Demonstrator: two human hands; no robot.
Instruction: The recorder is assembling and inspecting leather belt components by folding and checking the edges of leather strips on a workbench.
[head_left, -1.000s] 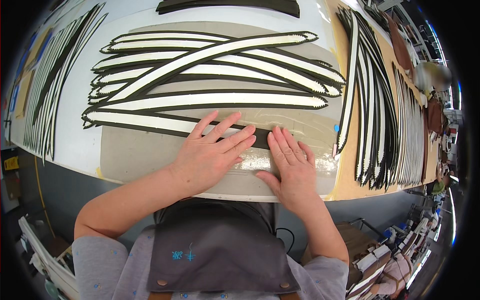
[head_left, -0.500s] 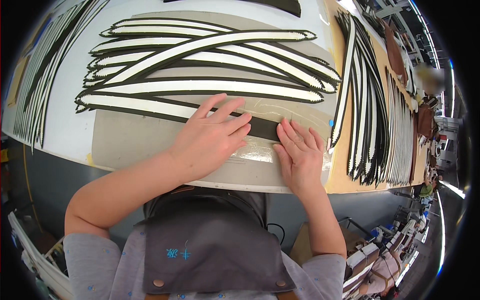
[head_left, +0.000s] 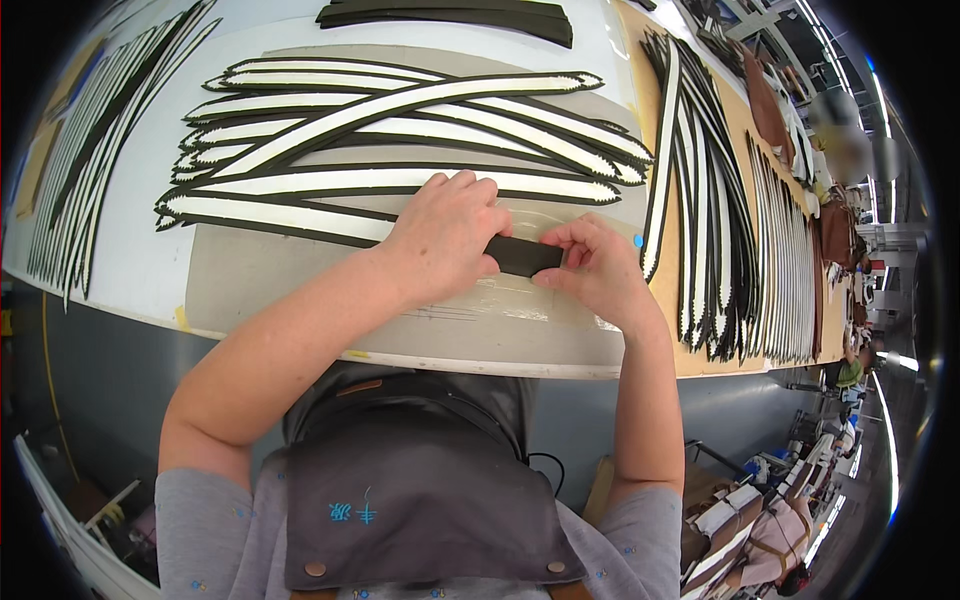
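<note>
A short stretch of plain black strip (head_left: 525, 257) shows between my two hands over the grey mat (head_left: 270, 275). Its right end is pinched between the thumb and fingers of my right hand (head_left: 592, 265). My left hand (head_left: 445, 235) is closed around it farther left, thumb at the near edge and curled fingers at the far edge. From under that hand a black strip with a white middle (head_left: 280, 216) runs left; the hand hides whether the two are one piece. Just beyond lies another white-centred strip (head_left: 350, 180), its middle partly behind my left fingers.
Several more black-and-white strips (head_left: 400, 105) lie crossed on the mat's far part. Plain black strips (head_left: 450, 18) are at the back. A bundle (head_left: 715, 220) and a row of thin strips (head_left: 785, 260) cover the brown board at right; more strips (head_left: 110, 150) lie far left.
Both hands lay flatter with fingers spread on the black strip. Now the right one pinches its end and the left one has curled its fingers. The whole view has shifted slightly.
</note>
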